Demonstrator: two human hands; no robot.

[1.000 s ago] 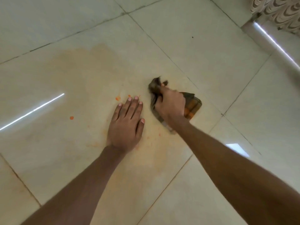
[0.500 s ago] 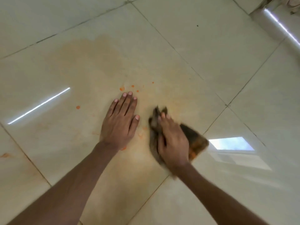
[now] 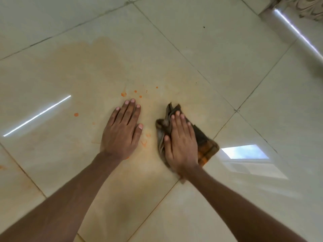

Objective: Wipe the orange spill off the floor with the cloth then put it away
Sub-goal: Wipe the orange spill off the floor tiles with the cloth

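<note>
1. Since a second ago the right hand (image 3: 181,144) has drawn the cloth (image 3: 207,147) back toward the body, from ahead of the left fingertips to level with the left hand (image 3: 122,133); its fingers, then curled round the bunched fabric, now lie straight on top of it; the left hand has kept its place.
2. Nearest, two bare forearms (image 3: 70,198) reach in from the bottom edge over the floor (image 3: 227,49) of pale glossy tiles.
3. Left hand: palm down on the tile, fingers straight and close together, holding nothing; faint orange smudges (image 3: 145,142) lie just right of its thumb.
4. Right hand: flat and spread on the cloth, pressing it down, thumb straight along the fabric's left side; the cloth is crumpled, dark brown, with an orange-checked corner sticking out to the right; it lies on the stained tile near a grout crossing, just beside the left hand but apart from it.
5. Right of the cloth, a bright window reflection (image 3: 244,151) shows on the tiles; far left, a thin streak of light (image 3: 36,116).
6. Just beyond the left fingertips sit small orange drops (image 3: 123,94); one more lies further left.
7. Beyond them, the orange spill (image 3: 97,67) spreads as a wide, pale brownish smear over the far part of the same tile.
8. Farthest, at the top right corner, a patterned edge (image 3: 304,7); what it belongs to cannot be told.
</note>
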